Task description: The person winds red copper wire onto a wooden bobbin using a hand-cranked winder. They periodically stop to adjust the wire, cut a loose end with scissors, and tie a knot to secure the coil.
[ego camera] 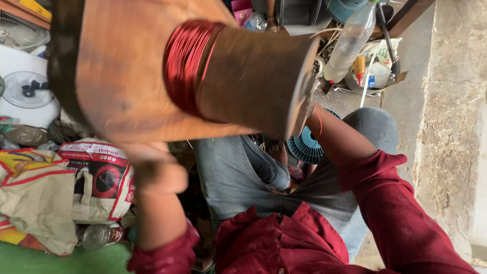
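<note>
A big wooden spool point(253, 76) fills the upper middle of the head view, held up close and tilted. Glossy red wire point(185, 66) is wound on its core next to the wide left flange point(116, 76). My left hand point(154, 170) grips the lower edge of that flange from beneath. My right forearm point(337, 139), in a dark red sleeve, reaches up to the spool's smaller right end, and the hand itself is hidden behind it. I am seated, with grey jeans point(233, 177) below the spool.
A round blue finned fan part point(306, 146) lies on my lap. Printed sacks point(96, 177) and a white fan point(28, 91) lie at the left. A plastic bottle point(350, 40) and assorted tools clutter the top right. A rough concrete wall point(451, 127) rises at right.
</note>
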